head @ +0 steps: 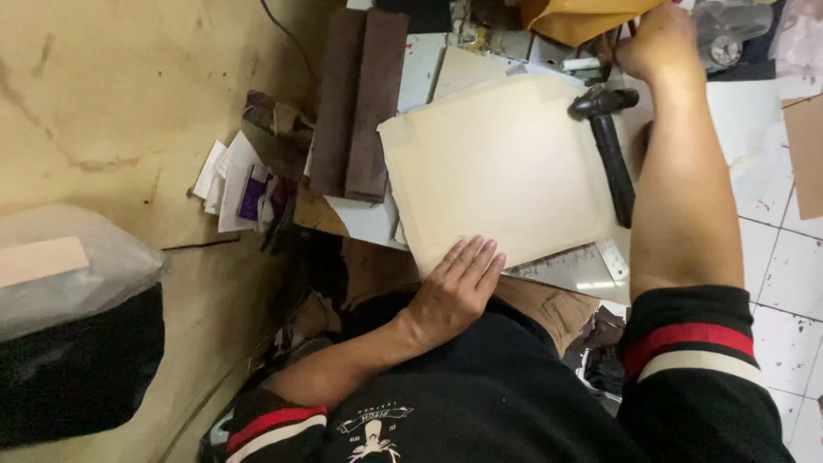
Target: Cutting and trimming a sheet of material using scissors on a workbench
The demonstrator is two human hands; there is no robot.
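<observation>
Fingers [477,257] of the left hand [454,291] pressed together and laid flat on the near edge of a cream cardboard sheet [501,167], palm down, pinning it. Sheet lying flat on a white work slab [370,219], atop further pale sheets peeking out at its far edge, corners roughly square to the body. Left forearm bare, running back to a black sleeve with a red and white band.

Right hand [656,39] stretched far out past the sheet's far right corner, up among clutter near a mustard-yellow bag [574,17]; fingers hidden from this angle, so cannot tell whether spread, curled or pinching anything. Right forearm bare, crossing beside the sheet's right edge.

Black hammer [610,141] resting along that right edge, head at the far end, handle pointing back toward the body, just beside the right forearm. Metal ruler [613,257] poking out at the sheet's near right corner.

Left of the sheet, two dark brown strips [360,103] lying side by side on the slab. Further left, a small heap of paper scraps [233,184] on the tan floor. Grey plastic-wrapped bundle [77,266] at the far left. White tiled floor [784,257] on the right
</observation>
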